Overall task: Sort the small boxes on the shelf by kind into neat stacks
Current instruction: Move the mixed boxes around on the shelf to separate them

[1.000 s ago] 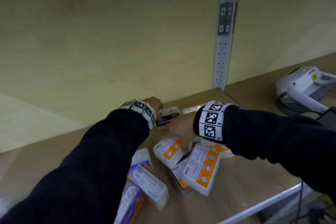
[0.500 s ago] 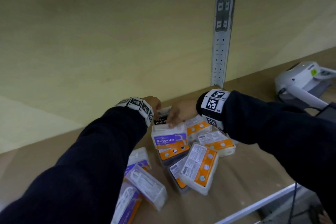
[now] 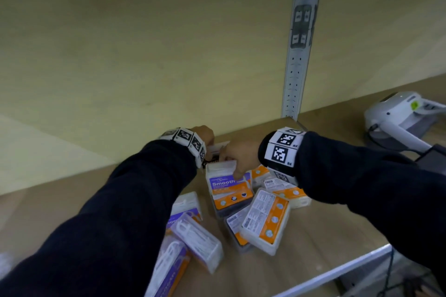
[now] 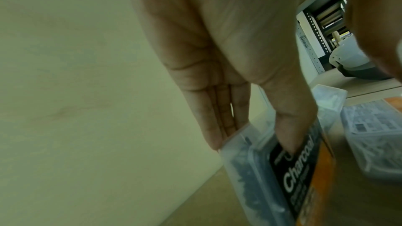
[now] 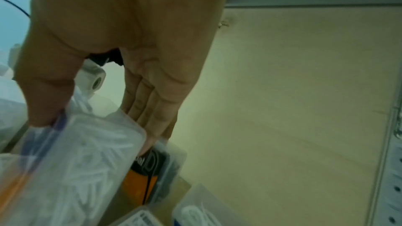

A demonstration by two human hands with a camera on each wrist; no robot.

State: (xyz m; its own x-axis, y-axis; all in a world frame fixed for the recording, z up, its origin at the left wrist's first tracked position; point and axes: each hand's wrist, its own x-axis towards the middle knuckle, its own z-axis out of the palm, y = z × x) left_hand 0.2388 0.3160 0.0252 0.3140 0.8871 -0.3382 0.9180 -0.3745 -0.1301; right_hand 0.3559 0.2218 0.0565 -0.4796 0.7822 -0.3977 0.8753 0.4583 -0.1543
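Two hands meet at the back of the shelf in the head view: the left hand grips the Charcoal box, and the right hand pinches the Smooth box just in front of it. Other boxes lie scattered in front of the Smooth box.

Left wrist: thumb and fingers clamp the Charcoal box.

Right wrist: thumb and fingers grasp the clear Smooth box, the Charcoal box just behind it.
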